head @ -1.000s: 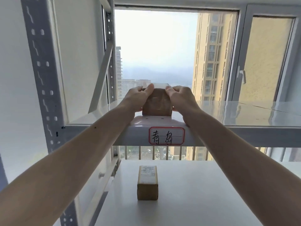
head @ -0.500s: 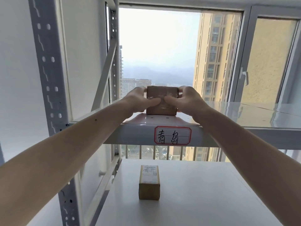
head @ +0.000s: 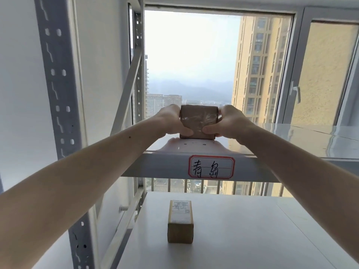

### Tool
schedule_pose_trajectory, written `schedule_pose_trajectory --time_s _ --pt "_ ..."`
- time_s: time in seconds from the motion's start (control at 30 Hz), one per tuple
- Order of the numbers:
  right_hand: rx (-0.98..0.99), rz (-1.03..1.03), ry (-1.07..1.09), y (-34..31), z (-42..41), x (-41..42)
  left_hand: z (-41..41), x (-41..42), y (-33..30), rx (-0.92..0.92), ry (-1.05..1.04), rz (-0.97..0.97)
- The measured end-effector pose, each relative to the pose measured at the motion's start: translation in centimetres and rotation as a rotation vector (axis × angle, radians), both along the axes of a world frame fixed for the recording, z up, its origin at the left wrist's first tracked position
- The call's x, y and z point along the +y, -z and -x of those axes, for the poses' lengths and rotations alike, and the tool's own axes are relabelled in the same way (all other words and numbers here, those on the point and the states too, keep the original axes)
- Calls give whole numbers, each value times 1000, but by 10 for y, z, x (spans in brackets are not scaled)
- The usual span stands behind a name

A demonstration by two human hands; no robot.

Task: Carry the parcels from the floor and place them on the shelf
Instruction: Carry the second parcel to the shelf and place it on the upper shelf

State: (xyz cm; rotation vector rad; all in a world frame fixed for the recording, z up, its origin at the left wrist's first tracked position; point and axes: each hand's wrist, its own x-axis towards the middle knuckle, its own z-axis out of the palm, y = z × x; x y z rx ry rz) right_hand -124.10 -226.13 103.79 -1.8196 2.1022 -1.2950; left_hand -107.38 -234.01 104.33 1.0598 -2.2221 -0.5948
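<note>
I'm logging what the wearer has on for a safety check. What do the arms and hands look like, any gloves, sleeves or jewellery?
Both forearms are bare, with no sleeves in view. The left hand and right hand wear no gloves; no rings, watch or bracelet show. A small dark mole marks the left forearm.

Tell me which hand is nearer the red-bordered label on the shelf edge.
Right. The right hand sits above the label, slightly to its right; the left hand is farther off, up-left. Both grip the parcel.

my hands flank a parcel (head: 198, 121) on the upper shelf (head: 291, 140), centre frame; another parcel (head: 180, 222) sits on the lower shelf (head: 252, 230), directly below.
</note>
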Motion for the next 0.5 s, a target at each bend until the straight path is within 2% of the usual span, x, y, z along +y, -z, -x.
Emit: schedule_pose_trajectory --time_s 0.5 --pt "81 -96 42 -8 10 -36 22 -22 -12 -41 -53 -49"
